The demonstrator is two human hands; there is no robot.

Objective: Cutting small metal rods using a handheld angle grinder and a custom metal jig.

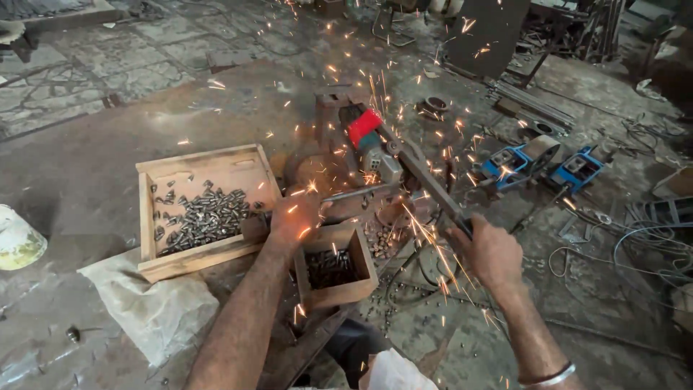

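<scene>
Landmark: chop saw point(372, 148), red-capped motor and grey body, mounted low at the middle of the floor, throwing orange sparks toward the camera.

Right hand point(489, 249): arm reaching forward from the lower right, wrist straight, fingers clenched around the end of the saw's long lever handle point(433, 184), which slopes down from the saw head to the hand. One metal bangle point(552, 375) on the forearm.

Left hand point(294, 217): arm stretched up from the lower middle, knuckles up, closed down over a thin metal rod point(354, 193) that lies level just in front of the saw. Whether the fingers fully wrap the rod cannot be told; sparks and glare cover them.

Hard to make out: the cutting disc and the cut point, lost behind sparks; the saw's base, in shadow.

Wooden trays, two: large tray point(198, 160) left of the saw, holding a heap of short cut metal pieces point(206, 215), too many to count; small tray point(364, 271) nearer the camera than the saw, between the two arms, holding darker pieces.

Blue machines point(538, 162), two, right of the saw, side by side.

Crumpled pale sack point(148, 310), one, left of and nearer than the saw, touching the large tray's near corner.

Pale rounded container point(16, 242), one, far left, cut off by the frame edge.
</scene>
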